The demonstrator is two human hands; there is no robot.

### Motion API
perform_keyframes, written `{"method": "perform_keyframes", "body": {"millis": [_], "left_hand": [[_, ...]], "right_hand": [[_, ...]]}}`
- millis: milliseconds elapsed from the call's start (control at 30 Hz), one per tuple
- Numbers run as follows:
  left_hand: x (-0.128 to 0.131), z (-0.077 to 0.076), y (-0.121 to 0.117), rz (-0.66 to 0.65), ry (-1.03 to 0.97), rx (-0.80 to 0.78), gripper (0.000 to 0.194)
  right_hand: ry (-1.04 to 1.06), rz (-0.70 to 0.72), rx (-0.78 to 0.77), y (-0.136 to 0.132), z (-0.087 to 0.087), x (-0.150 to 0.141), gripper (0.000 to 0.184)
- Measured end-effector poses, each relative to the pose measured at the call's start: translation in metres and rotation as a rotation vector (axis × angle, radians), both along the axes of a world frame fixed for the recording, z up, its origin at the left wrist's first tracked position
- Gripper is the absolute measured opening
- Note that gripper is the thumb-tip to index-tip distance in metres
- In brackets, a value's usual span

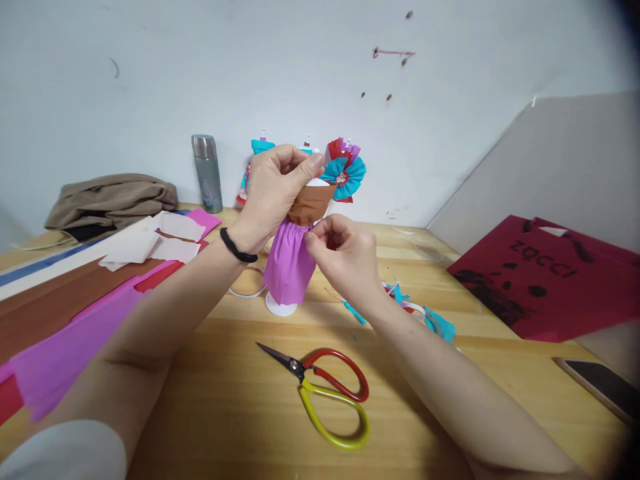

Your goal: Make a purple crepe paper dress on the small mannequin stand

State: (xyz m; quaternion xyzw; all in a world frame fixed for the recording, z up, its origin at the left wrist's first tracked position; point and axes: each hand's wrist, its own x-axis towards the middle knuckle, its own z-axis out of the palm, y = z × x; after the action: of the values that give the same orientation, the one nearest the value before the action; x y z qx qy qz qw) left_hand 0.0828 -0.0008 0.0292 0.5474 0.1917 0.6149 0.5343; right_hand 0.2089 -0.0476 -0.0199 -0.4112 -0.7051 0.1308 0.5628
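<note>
A small dress form on a round white base [281, 307] stands on the table, tilted a little. It wears a brown crepe-paper top [311, 205] and a gathered purple crepe-paper skirt [289, 263]. My left hand [273, 193] is closed at the form's white upper end, thumb and fingers pinched together. At the skirt's waist, my right hand [345, 257] pinches the purple paper's gathered edge. Scissors [320, 387] with one red and one yellow handle lie in front, apart from both hands.
Other decorated forms with a blue paper flower [345, 179] stand behind. Crepe-paper sheets [75, 347] and a thermos [207, 173] are left. Tape and blue scraps [440, 325], a red paper bag [540, 280] and a phone [603, 385] lie right.
</note>
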Motion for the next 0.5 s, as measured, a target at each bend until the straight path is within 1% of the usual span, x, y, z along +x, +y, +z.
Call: {"method": "perform_keyframes", "body": {"millis": [33,133,200,267,367,433,500], "left_hand": [[0.0007,0.0002,-0.0004,0.044,0.027,0.033,0.015],[0.0025,0.0010,-0.0003,0.233,0.110,0.174,0.023],[0.0028,0.0014,0.0004,0.315,0.158,0.242,0.026],[0.0024,0.0018,0.0006,0.339,0.194,0.253,0.027],[0.0017,0.0034,-0.0017,0.358,0.224,0.214,0.025],[0.0016,0.0049,-0.0040,0.360,0.229,0.180,0.024],[0.0017,0.0061,-0.0055,0.361,0.228,0.159,0.022]], "right_hand": [[0.046,0.024,-0.051,-0.0001,0.0008,-0.0007,0.010],[0.155,0.082,-0.171,-0.0003,0.0038,-0.0021,0.011],[0.217,0.109,-0.242,-0.0004,0.0060,-0.0023,0.013],[0.270,0.138,-0.301,-0.0004,0.0081,-0.0016,0.014],[0.323,0.205,-0.345,0.0002,0.0101,0.0010,0.015],[0.328,0.245,-0.356,0.0010,0.0105,0.0036,0.017],[0.306,0.253,-0.330,0.0021,0.0104,0.0062,0.018]]}}
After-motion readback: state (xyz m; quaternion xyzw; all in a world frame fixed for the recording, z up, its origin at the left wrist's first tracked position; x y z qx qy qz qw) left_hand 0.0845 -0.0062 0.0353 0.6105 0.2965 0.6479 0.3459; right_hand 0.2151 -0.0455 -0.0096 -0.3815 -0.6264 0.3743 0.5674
